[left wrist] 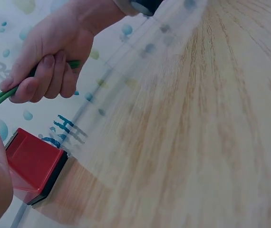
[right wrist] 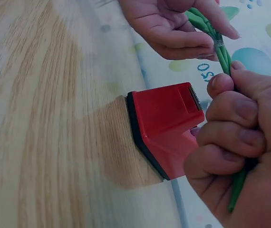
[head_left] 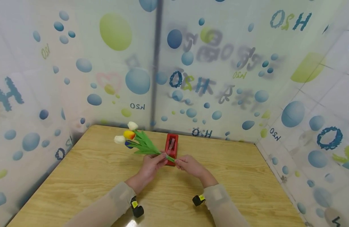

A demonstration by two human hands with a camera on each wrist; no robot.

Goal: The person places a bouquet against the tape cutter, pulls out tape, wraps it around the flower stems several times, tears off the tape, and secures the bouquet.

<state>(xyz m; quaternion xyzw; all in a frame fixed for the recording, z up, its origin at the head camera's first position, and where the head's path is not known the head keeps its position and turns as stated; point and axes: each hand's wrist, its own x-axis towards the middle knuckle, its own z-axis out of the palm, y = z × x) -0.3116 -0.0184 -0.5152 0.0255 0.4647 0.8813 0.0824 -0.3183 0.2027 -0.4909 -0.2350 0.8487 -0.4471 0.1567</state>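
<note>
A bunch of artificial tulips (head_left: 146, 144), white, yellow-orange and blue with green leaves, lies slantwise in both hands above the table, blooms to the left. My left hand (head_left: 151, 165) holds the stems just below the leaves. Lower down, my right hand (head_left: 190, 165) grips the stem ends, its fingers curled round them in the right wrist view. A shiny clear band, seemingly tape (right wrist: 219, 43), sits on the green stems between the hands. Beneath them stands a red tape dispenser (right wrist: 166, 111) with a toothed cutting edge; the hands and stems partly cover it in the head view.
The wooden table (head_left: 234, 176) reaches back to a patterned curtain wall (head_left: 220, 94) with blue and green spots. More of this patterned covering closes off the left and right sides. Each wrist wears a small black camera (head_left: 138, 210).
</note>
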